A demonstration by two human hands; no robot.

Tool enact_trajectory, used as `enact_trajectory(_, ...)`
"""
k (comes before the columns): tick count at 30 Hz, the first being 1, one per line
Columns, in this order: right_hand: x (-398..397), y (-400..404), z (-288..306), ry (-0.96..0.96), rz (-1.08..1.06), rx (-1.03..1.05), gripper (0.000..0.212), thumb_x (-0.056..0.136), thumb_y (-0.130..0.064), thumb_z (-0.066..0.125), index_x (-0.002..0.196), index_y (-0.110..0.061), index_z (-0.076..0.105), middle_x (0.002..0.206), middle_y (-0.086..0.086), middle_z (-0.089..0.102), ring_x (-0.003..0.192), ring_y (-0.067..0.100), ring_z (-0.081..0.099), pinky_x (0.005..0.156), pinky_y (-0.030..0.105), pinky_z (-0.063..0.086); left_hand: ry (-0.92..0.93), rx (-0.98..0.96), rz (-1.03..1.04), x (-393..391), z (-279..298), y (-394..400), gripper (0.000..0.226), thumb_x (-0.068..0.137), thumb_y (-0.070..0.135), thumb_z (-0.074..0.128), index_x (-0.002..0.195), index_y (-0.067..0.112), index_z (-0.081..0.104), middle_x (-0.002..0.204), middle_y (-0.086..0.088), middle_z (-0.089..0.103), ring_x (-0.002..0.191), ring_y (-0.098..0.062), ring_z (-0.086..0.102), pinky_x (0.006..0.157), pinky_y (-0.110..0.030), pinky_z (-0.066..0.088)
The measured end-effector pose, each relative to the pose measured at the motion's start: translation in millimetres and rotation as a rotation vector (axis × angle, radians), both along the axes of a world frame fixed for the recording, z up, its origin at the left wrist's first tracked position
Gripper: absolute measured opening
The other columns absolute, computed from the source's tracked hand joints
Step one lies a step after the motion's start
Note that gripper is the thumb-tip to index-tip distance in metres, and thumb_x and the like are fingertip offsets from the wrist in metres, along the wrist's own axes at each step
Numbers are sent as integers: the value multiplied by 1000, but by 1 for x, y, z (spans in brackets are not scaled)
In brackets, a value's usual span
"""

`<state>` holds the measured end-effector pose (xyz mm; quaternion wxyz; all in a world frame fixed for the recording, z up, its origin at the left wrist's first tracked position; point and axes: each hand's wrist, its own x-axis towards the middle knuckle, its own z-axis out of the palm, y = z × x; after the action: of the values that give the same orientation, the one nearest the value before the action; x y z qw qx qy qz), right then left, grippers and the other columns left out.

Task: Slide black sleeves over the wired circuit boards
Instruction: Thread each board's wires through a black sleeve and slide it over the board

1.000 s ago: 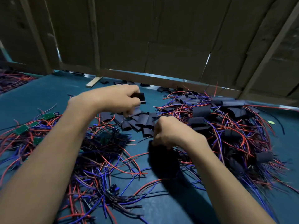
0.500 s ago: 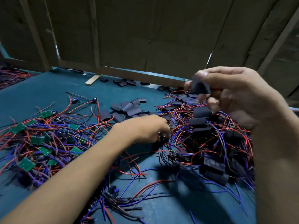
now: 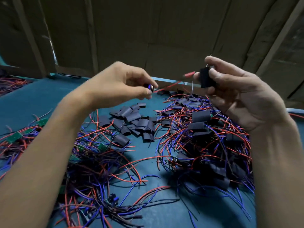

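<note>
Both hands are up in the air over the teal table point(image 3: 32, 102). The right hand point(image 3: 238, 96) has a black sleeve point(image 3: 206, 78) pinched between thumb and fingers, up at about 2 o'clock in the view. Its long axis runs close to vertical, tipped a little, and I can't tell which end is the open one. The left hand point(image 3: 118, 83) sits at about 11 o'clock from centre, fingertips curled and pinching a small dark wired part point(image 3: 148, 87) with a bit of blue on it; too blurry to say if it's a board. A red wire point(image 3: 174, 82) runs from that pinch up and to the right toward the sleeve, so the line between the hands slopes up toward 2 o'clock.

Down below: a pile of loose sleeves point(image 3: 136, 122) dead centre, the tangle of bare green boards point(image 3: 14, 137) with red and blue leads at 9 o'clock, and the sleeved bunch point(image 3: 202, 127) at 3 o'clock. There's a bare strip of table between the two tangles running down to 6 o'clock. The back edge of the table butts against a cardboard wall point(image 3: 164, 30) at 12 o'clock, right behind the hands.
</note>
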<state>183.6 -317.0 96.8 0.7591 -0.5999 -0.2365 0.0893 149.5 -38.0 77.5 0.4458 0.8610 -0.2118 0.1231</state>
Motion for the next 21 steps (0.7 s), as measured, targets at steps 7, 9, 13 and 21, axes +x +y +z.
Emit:
enact_trajectory(7,2,12,-5,-28,-89,-42,23,95,-6,54,114,-8,68,90,9,76,71,23,73,48,25,52,306,-575,-120,-2,2,-6,20,97,14,58,112,4,67,103,-18,75,94,-30,75,82,-39,60)
enact_trajectory(9,-2,18,-6,-27,-45,-39,18,96,-1,53,111,-6,62,92,13,76,69,25,74,45,26,53,368,-580,-142,-2,2,-5,24,98,18,57,115,4,66,107,-19,75,98,-30,75,82,-38,61)
enact_trajectory(13,-6,31,-11,-60,13,-88,30,82,-7,66,111,-3,58,95,16,77,59,19,67,43,25,52,446,-663,-186,-1,1,-4,30,94,24,59,118,8,64,113,-15,74,102,-26,74,84,-36,59)
enact_trajectory(21,-11,58,-24,-91,74,-46,26,89,-2,61,113,1,72,108,22,75,91,25,70,87,32,60,445,-860,-166,2,1,-16,25,79,12,71,104,8,69,90,-7,74,79,-12,72,66,-18,55)
